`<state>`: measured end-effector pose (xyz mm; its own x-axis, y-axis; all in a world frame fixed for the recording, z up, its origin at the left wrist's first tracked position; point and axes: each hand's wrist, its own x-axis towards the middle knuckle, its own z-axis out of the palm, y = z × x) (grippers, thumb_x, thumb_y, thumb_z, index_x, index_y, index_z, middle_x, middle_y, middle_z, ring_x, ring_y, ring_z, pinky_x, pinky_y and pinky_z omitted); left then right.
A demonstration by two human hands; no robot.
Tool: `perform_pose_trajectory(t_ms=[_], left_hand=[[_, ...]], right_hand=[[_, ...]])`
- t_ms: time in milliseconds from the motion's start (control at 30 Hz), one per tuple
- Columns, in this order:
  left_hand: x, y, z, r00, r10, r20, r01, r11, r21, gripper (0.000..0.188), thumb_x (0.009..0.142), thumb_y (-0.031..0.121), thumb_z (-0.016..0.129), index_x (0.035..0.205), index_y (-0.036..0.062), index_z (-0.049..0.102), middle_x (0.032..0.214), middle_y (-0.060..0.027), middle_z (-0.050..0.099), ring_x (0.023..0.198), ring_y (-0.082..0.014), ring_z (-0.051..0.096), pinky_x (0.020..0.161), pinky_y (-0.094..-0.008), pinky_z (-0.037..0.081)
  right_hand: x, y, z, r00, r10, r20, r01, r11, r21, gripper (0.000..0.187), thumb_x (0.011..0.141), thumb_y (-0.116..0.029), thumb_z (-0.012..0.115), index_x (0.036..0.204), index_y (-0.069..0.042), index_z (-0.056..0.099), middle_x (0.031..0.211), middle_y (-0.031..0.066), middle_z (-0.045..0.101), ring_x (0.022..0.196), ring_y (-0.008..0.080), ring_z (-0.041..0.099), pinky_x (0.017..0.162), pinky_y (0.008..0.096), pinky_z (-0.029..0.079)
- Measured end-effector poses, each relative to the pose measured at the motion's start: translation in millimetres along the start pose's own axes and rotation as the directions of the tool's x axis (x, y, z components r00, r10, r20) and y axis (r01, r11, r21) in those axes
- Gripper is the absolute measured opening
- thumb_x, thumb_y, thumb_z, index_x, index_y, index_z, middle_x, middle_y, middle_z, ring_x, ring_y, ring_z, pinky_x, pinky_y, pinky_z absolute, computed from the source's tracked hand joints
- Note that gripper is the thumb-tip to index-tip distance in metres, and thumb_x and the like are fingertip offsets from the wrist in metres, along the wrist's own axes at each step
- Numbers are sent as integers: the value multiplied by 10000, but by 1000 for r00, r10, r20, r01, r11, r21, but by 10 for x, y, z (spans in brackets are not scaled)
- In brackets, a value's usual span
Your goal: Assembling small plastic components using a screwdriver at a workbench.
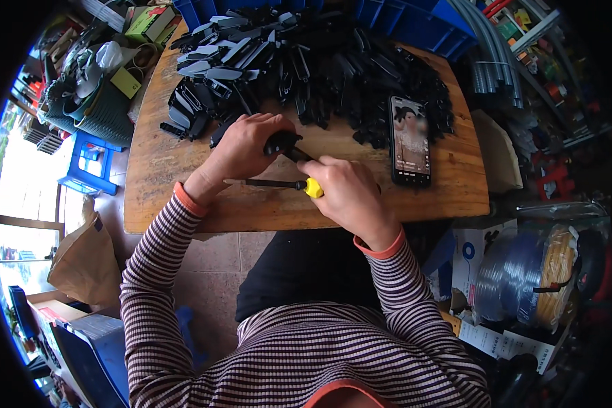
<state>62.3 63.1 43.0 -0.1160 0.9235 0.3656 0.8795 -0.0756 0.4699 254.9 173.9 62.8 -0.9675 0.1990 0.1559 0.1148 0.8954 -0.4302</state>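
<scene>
My left hand (250, 144) is closed around a dark, glossy plastic part (283, 143), lifted above the near half of the wooden table (183, 197). My right hand (350, 194) grips a screwdriver (313, 188) with a yellow handle; its dark shaft points left toward my left wrist. Thumb and forefinger of the right hand also meet the near end of the plastic part, though the exact contact is hidden. Beyond both hands spreads a large heap of loose black and grey plastic parts (245, 61).
A phone (410, 139) with its screen lit lies right of my right hand, against the heap. Blue crates (415, 24) line the far edge. To the left are a blue stool (92, 163) and a paper sack (85, 262); at right, wrapped tubing coils (523, 272).
</scene>
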Motion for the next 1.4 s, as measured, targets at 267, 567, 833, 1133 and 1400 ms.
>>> perform_pose_trajectory(t_ms=[267, 567, 833, 1133, 1400], left_hand=[[-269, 380, -11, 995, 73, -61, -76, 996, -47, 401, 688, 34, 702, 1077, 52, 606, 956, -105, 628, 892, -295, 594, 831, -386, 456], [-351, 603, 325, 959, 262, -104, -211, 911, 354, 388, 757, 163, 630, 1125, 62, 565, 958, -65, 576, 892, -229, 564, 819, -355, 419], [-414, 780, 404, 970, 224, -93, -168, 899, 404, 378, 767, 145, 613, 1128, 48, 559, 932, -65, 563, 892, -230, 553, 826, -361, 421], [-478, 784, 422, 993, 1, -114, 27, 970, 242, 437, 761, 84, 596, 1189, 45, 519, 1020, -100, 560, 949, -250, 546, 853, -375, 416], [-452, 903, 489, 968, -68, -240, 155, 917, 367, 551, 708, 63, 644, 1244, 53, 517, 1155, -122, 551, 1018, -294, 544, 898, -394, 402]], right_hand=[[-30, 40, -61, 999, -15, 43, 16, 1000, -24, 258, 714, -30, 710, 972, -28, 695, 847, 119, 654, 739, 292, 659, 669, 376, 525], [-208, 162, -312, 985, 58, -165, -7, 956, 293, 179, 728, -33, 671, 899, 12, 641, 845, 157, 647, 745, 321, 651, 668, 375, 504], [-290, 213, -312, 981, 190, -45, -179, 967, 179, 219, 699, -26, 654, 912, 15, 626, 833, 175, 644, 754, 360, 632, 685, 387, 492], [-219, 228, -199, 989, 142, 37, -145, 987, 75, 238, 699, -31, 658, 931, 19, 636, 876, 197, 658, 811, 377, 641, 710, 398, 508], [255, 295, -58, 994, 109, -17, -108, 992, 59, 225, 738, -42, 657, 955, 14, 644, 836, 208, 667, 803, 373, 654, 712, 403, 514]])
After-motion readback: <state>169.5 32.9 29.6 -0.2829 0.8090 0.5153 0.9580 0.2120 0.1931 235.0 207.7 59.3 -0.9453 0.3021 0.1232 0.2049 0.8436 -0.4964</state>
